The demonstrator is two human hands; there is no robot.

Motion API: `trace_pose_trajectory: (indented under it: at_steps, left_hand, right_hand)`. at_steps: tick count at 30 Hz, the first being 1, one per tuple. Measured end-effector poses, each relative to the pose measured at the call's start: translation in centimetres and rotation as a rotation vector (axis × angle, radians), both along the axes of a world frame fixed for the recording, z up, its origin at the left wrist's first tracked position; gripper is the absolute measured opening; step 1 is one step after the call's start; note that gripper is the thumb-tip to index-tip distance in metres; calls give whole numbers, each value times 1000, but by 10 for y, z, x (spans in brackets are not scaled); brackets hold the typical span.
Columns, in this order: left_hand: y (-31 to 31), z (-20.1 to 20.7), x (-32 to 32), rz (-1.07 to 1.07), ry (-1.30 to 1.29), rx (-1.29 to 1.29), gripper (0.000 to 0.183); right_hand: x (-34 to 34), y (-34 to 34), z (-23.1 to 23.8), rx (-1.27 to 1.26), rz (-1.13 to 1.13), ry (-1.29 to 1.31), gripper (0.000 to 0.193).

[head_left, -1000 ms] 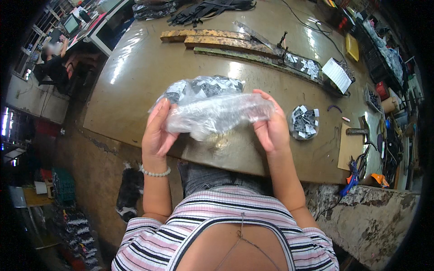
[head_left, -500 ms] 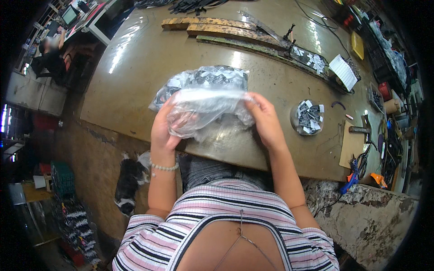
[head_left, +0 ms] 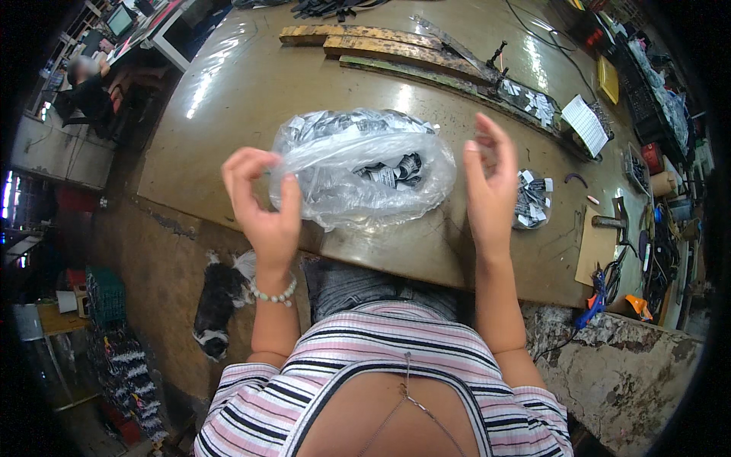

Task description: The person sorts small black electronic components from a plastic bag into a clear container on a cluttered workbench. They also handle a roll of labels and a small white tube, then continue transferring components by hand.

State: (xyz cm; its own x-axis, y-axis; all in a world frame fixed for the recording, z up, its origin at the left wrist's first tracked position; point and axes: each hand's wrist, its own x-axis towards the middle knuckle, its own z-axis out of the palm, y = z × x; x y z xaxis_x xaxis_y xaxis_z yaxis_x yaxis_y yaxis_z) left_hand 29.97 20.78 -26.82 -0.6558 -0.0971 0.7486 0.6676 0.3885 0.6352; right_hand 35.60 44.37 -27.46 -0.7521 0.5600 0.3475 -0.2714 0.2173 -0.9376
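A clear plastic bag (head_left: 327, 199) lies on the table in front of me, its mouth gaping toward the right. Black-and-white tagged pieces (head_left: 394, 170) show through the opening, and more of them fill the far part of the bag. My left hand (head_left: 263, 199) is beside the bag's left edge, fingers and thumb apart, fingertips near or lightly against the plastic. To the right of the bag, my right hand (head_left: 491, 179) is raised with its fingers apart and holds nothing. Partly behind it stands a clear round tub (head_left: 533, 202) of similar black-and-white pieces.
Long wooden bars (head_left: 403, 53) lie across the far table (head_left: 221, 137). A hammer (head_left: 609, 222), brown card (head_left: 596, 247) and blue-handled glue gun (head_left: 592, 308) are at the right. A black-and-white dog (head_left: 213, 305) lies on the floor at left. A person (head_left: 87, 91) sits far left.
Both hands have let go of the bag's rim and moved apart, left hand leftward, right hand rightward. The bag's mouth has opened, showing the pieces inside.
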Motion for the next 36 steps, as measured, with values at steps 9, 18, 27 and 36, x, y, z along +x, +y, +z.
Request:
trace_pose_trajectory:
  at_steps: [9, 18, 27, 36]
  left_hand:
    - [42, 6, -2, -170, -127, -820, 34]
    - [40, 28, -17, -2, -93, -924, 51]
    - [42, 17, -30, -68, -59, -934, 31]
    - [38, 16, -23, -216, -33, -811, 16]
  right_hand:
    - [-2, -32, 3, 720, 122, -302, 29]
    - [-27, -15, 9, 682, 123, -236, 34]
    - [-14, -29, 8, 863, 289, -334, 17]
    - [-36, -23, 23, 717, 338, -204, 19]
